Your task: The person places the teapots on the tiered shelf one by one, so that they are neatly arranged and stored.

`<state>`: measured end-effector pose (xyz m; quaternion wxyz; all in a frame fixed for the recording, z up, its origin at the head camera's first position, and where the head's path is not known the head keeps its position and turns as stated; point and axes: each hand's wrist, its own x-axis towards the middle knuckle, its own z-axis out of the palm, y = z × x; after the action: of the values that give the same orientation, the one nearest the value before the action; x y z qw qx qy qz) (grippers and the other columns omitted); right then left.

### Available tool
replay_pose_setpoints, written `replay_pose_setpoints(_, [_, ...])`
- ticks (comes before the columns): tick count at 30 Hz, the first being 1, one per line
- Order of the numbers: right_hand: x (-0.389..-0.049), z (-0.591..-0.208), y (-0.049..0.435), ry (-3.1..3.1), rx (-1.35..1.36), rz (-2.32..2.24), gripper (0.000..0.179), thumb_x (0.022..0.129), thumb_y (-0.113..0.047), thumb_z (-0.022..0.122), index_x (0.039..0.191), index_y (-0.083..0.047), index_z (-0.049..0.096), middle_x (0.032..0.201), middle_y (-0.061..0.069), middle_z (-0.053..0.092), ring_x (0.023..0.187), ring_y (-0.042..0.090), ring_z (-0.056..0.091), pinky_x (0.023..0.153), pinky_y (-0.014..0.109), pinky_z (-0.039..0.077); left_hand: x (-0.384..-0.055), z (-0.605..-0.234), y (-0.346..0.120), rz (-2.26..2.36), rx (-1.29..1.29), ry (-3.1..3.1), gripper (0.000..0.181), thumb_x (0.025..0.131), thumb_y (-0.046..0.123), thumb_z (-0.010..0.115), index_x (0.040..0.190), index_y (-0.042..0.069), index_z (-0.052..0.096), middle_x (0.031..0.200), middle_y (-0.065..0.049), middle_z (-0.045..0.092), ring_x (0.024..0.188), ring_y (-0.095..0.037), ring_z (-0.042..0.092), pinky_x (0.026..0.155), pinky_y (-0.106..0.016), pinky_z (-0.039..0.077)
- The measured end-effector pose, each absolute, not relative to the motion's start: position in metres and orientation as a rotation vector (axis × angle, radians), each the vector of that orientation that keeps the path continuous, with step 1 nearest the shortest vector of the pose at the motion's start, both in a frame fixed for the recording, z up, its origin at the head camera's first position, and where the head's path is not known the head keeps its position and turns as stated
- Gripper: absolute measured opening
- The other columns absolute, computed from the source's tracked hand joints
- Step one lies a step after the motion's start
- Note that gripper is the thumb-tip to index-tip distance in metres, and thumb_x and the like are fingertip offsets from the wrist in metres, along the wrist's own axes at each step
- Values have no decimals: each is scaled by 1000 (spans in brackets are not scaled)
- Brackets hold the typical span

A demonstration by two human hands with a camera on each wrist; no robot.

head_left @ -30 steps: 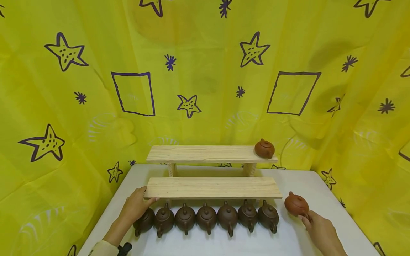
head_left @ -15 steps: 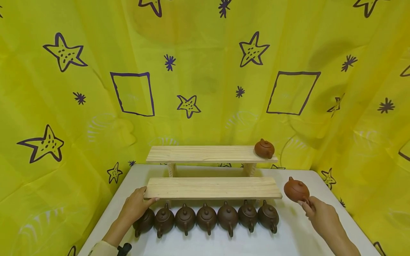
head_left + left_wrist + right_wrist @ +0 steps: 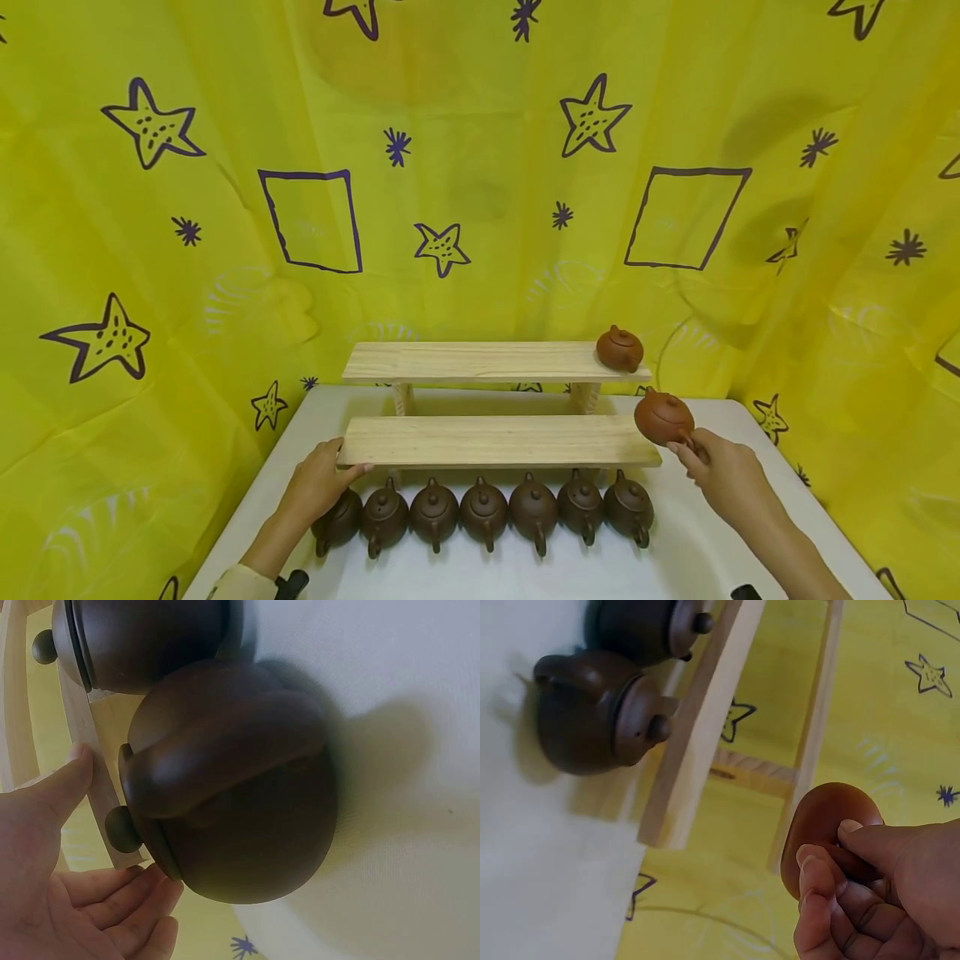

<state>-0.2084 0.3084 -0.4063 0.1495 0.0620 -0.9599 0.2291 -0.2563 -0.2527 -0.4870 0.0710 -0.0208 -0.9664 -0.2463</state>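
My right hand (image 3: 727,471) pinches the handle of a reddish-brown clay teapot (image 3: 663,418), raised over the right end of the lower board of a two-step wooden shelf (image 3: 495,442). In the right wrist view the thumb and fingers close round the handle of this teapot (image 3: 832,814). My left hand (image 3: 318,479) grips the left end of the lower board, thumb along its front edge (image 3: 97,787). Just below that hand stands a dark brown teapot (image 3: 247,840), partly hidden by it in the head view. A second reddish-brown teapot (image 3: 619,350) sits at the right end of the upper board.
Several dark brown teapots (image 3: 483,512) stand in a row in front of the shelf, handles toward me. They rest on a white table (image 3: 570,575). A yellow curtain (image 3: 480,317) printed with stars surrounds the table at the back and sides.
My right hand has lifted the reddish-brown teapot from beside the shelf, then moved it up and left over the lower board's right end. The left hand stays put.
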Motion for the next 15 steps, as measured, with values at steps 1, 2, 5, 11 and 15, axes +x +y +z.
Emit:
replay_pose_setpoints(1, [-209, -404, 305, -2765, 182, 666, 31, 107, -21, 64, 79, -12, 54, 64, -3, 56, 59, 13, 54, 50, 28, 39, -256, -487, -252, -743, -63, -2905, 81, 96, 43, 78, 140, -19, 51, 133, -38, 61, 125, -55, 59, 104, -66, 47])
replay_pose_setpoints(2, [-211, -402, 302, -2772, 186, 674, 31, 107, -22, 63, 80, -12, 55, 64, -4, 56, 59, 13, 54, 50, 28, 39, -256, -487, -252, -742, -64, -2904, 80, 96, 43, 78, 140, -19, 51, 134, -38, 60, 126, -55, 58, 104, -66, 47])
replay_pose_setpoints(5, [-214, -395, 292, -2782, 206, 691, 29, 108, -22, 63, 82, -11, 56, 64, -3, 55, 58, 14, 52, 50, 28, 38, -257, -488, -252, -740, -64, -2903, 80, 95, 42, 78, 140, -19, 51, 134, -38, 60, 126, -55, 58, 105, -67, 47])
replay_pose_setpoints(11, [-231, -383, 270, -2756, 270, 712, 27, 106, -20, 65, 83, -9, 57, 64, -2, 54, 56, 15, 49, 50, 28, 37, -256, -486, -250, -735, -61, -2911, 81, 96, 43, 77, 140, -20, 50, 135, -40, 59, 127, -56, 57, 105, -67, 46])
replay_pose_setpoints(15, [-249, -381, 257, -2728, 314, 720, 26, 105, -19, 67, 83, -9, 59, 64, -1, 57, 58, 14, 52, 51, 29, 39, -255, -486, -250, -749, -56, -2917, 82, 96, 43, 76, 141, -20, 49, 136, -40, 58, 127, -57, 57, 105, -67, 46])
